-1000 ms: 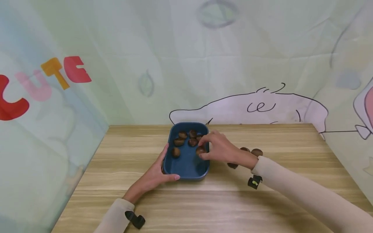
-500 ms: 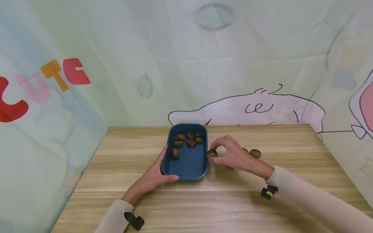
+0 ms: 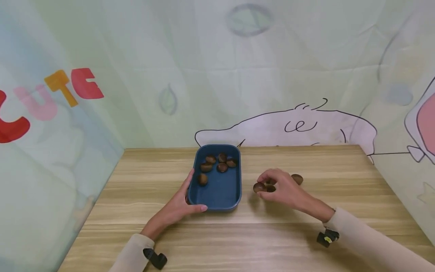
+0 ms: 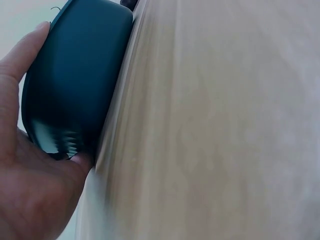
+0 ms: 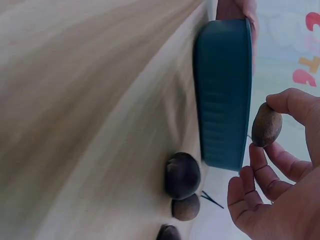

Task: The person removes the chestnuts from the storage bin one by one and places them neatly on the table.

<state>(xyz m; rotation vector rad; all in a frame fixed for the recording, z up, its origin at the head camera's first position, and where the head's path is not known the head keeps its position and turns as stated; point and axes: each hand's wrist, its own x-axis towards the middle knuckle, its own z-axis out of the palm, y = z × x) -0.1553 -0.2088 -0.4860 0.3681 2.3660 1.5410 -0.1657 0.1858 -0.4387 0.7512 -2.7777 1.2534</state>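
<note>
In the head view, a blue rectangular tray (image 3: 215, 198) holds several brown chestnuts (image 3: 222, 167), mostly toward its far end. My left hand (image 3: 175, 206) grips the tray's near left corner, thumb along the front rim and fingers at the left side. To the right of the tray, above the table, my right hand (image 3: 287, 190) pinches a chestnut (image 5: 267, 125) between thumb and fingertips. Close beneath that hand lie loose chestnuts (image 5: 183, 176), partly hidden by it in the head view; another chestnut (image 3: 297, 179) sits just behind the hand.
The wood-grain table (image 3: 217, 241) ends at a printed cloth backdrop (image 3: 210, 75) along the back and both sides. Each forearm wears a small black wrist camera (image 3: 155, 258).
My right hand has carried its chestnut out from over the tray, rightward and slightly nearer, to the loose chestnuts. The left hand has kept its grip on the tray.
</note>
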